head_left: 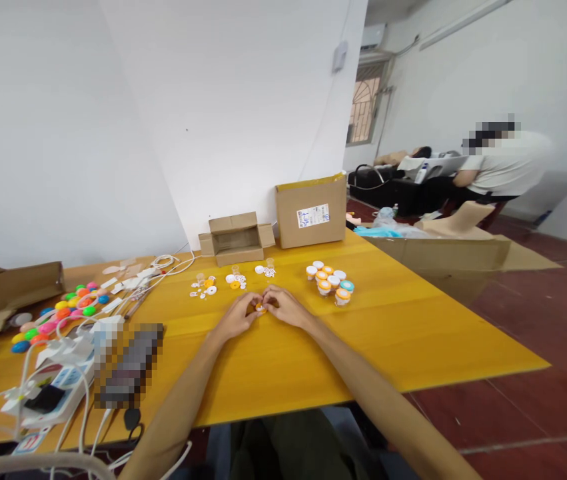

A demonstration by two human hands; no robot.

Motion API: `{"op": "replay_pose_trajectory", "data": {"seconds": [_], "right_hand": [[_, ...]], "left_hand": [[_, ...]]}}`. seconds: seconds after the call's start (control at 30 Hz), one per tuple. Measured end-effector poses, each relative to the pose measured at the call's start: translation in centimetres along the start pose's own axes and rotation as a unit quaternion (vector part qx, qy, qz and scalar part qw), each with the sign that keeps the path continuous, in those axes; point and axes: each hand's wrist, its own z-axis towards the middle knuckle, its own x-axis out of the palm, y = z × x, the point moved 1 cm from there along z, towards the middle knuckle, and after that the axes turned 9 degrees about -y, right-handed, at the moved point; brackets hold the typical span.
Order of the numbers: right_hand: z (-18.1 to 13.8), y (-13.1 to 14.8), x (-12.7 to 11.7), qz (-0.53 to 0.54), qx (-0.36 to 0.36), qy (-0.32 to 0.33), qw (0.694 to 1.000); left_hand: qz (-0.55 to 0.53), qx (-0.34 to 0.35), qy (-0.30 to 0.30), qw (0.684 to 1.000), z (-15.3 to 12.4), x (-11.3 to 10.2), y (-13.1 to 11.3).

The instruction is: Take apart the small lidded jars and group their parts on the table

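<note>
On the yellow surface (pixel 413 333), both hands met at mid-table, left hand (pixel 237 317) and right hand (pixel 286 307) with fingers pinched together on a small orange piece (pixel 261 308) held between them, equally near both.

Both forearms bare to the near frame edge; no sleeves, watch, rings or gloves seen. Left hand (pixel 237 317) and right hand (pixel 286 306) ungloved. Lap visible under near table edge: dark olive-grey trousers (pixel 283 447), no markings discernible.
</note>
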Motion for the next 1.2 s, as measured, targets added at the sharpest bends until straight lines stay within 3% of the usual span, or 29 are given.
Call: {"op": "replay_pose_trajectory", "data": {"seconds": [1.2], "right_hand": [[-0.10,-0.15,-0.10,-0.002,-0.008,-0.009,1.000]], "left_hand": [[0.007,0.028,0.013,0.999,0.37,-0.01,0.10]]}}
